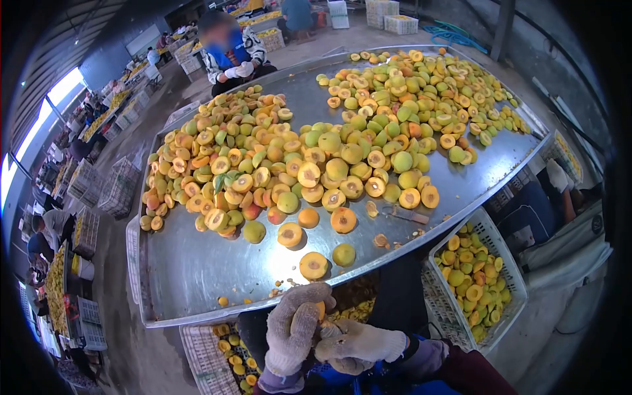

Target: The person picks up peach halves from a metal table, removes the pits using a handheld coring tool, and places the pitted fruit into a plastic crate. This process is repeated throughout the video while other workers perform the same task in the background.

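Both my hands wear knitted work gloves and meet just below the near edge of the metal table (197,263). My left hand (294,327) is closed around a fruit piece (320,309), of which a small orange part shows between the fingers. Touching it from the right, my right hand (359,343) has its fingers bent and pressed together; what they hold, if anything, is hidden. On the table just beyond lie a cut peach half (314,265) and a greenish peach (343,255). Large piles of halved yellow-green peaches (336,168) cover much of the tabletop.
A crate of fruit (432,263) stands at the right, another crate (197,359) below the table at the left. A knife-like tool (407,214) lies near the table's right edge. Across the table sits a person (230,56); a co-worker's leg (523,214) shows at right.
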`<state>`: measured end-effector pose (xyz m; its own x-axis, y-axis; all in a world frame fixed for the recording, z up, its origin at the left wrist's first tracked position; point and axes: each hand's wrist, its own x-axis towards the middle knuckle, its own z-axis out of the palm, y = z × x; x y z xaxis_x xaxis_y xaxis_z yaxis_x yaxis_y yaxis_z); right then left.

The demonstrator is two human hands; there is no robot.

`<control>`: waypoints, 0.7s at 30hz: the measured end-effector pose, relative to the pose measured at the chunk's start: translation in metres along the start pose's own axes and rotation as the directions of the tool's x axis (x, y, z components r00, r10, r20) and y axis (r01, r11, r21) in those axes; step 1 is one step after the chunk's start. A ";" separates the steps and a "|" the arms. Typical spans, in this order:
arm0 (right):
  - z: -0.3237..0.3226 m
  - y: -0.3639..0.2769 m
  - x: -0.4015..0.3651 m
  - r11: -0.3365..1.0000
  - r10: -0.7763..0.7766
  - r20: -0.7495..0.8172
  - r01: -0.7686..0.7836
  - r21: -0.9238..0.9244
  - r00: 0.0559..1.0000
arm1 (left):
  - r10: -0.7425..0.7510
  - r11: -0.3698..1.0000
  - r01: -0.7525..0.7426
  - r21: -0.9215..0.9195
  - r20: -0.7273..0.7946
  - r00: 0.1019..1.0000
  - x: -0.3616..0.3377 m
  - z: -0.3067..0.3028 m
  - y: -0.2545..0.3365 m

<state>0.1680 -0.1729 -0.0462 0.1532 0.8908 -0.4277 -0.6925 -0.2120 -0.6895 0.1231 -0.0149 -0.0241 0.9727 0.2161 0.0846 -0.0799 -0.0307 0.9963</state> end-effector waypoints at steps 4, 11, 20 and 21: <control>-0.006 0.019 0.004 0.987 -0.125 0.146 0.108 0.117 0.981 | -0.090 0.994 0.094 -0.046 0.083 0.992 0.002 -0.009 0.008; -0.006 0.024 0.004 0.978 -0.096 0.181 0.059 0.201 0.979 | 0.168 0.909 -0.236 0.343 0.215 0.962 0.010 -0.011 0.018; 0.003 0.016 -0.003 0.924 -0.241 0.328 0.113 0.364 0.913 | 0.058 0.899 -0.045 -0.436 0.018 0.998 -0.017 0.014 -0.016; -0.001 0.021 0.000 0.924 -0.242 0.327 0.115 0.364 0.913 | -0.030 0.697 0.079 -0.712 0.082 0.996 -0.013 0.018 -0.017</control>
<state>0.1539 -0.1780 -0.0616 0.0771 0.9965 -0.0324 -0.8793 0.0526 -0.4734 0.1159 -0.0350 -0.0420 0.9892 0.1366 0.0536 -0.1339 0.6909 0.7104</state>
